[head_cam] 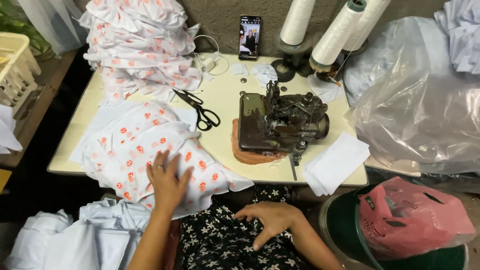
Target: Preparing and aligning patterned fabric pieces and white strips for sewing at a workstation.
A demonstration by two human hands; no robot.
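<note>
Smoothing stage — left hand [167, 181] flat and open on the printed cloth [145, 145], near left of the sewing machine [280, 122]; right hand [272, 220] open, empty, resting on lap. Next, likely: gripping a cloth edge.

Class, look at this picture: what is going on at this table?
A person sits at a sewing table. The left hand lies flat on white cloth with orange dots; the right hand rests on the lap, holding nothing. A dark sewing machine, black scissors and thread cones stand untouched.
</note>
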